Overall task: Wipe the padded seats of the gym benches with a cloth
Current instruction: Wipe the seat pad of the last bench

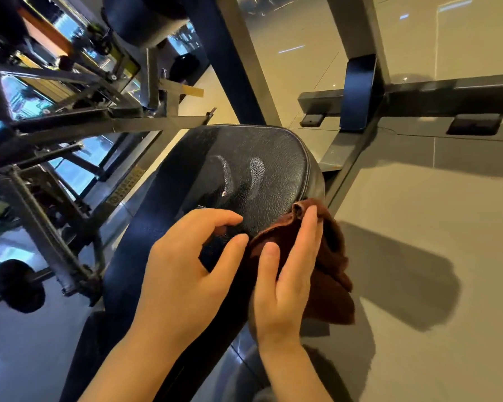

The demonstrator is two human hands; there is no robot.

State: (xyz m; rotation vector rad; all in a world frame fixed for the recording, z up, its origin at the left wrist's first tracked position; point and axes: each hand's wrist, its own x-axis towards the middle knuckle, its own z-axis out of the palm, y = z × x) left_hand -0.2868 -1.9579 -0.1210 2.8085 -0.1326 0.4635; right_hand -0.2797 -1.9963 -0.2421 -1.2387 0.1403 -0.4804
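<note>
Here, right hand [285, 274] pressing cloth [328, 274], seat [244, 169] edge

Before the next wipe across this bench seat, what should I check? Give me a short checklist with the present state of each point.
1. Cloth under the right hand: ok, straight fingers press it on the seat's right edge.
2. Cloth lies flat: not ok, it is bunched and much of it hangs off the side.
3. Left hand out of the wiping path: not ok, it hovers over the padded seat beside the cloth.
4. Seat surface free of objects: ok.
5. Pale marks wiped off: not ok, two remain.
6. Cloth damp: cannot tell.
</note>
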